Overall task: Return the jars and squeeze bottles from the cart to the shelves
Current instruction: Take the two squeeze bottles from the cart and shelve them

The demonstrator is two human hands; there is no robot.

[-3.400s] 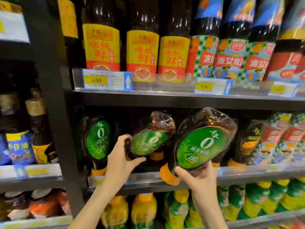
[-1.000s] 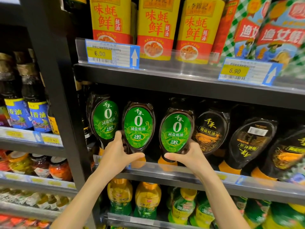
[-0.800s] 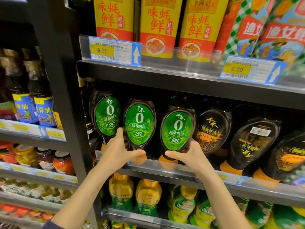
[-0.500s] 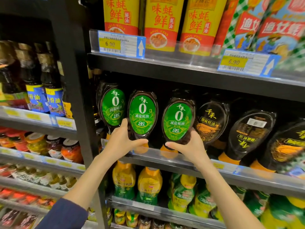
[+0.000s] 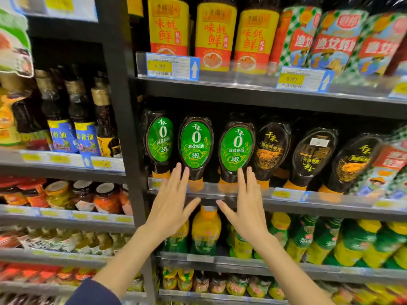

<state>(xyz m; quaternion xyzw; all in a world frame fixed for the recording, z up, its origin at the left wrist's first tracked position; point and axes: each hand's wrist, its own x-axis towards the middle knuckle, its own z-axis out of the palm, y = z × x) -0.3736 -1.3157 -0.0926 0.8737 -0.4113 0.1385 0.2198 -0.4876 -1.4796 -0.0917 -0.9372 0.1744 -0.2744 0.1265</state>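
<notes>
The middle green squeeze bottle [image 5: 195, 148] and right green squeeze bottle [image 5: 236, 148] stand cap-down on the shelf [image 5: 341, 208], seemingly placed. The left hand [image 5: 171, 205] and right hand [image 5: 247, 205], fingers straight, hold nothing. The cart is unseen, so the remainder is unknown.

We faced dark metal shelves [image 5: 242, 96] divided by a black upright post [image 5: 120, 128], with clear plastic rails [image 5: 237, 78] along their front edges carrying yellow price tags [image 5: 159, 67].

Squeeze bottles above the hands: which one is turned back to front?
The fifth bottle from the left: it alone shows a white sticker, no front label.
</notes>
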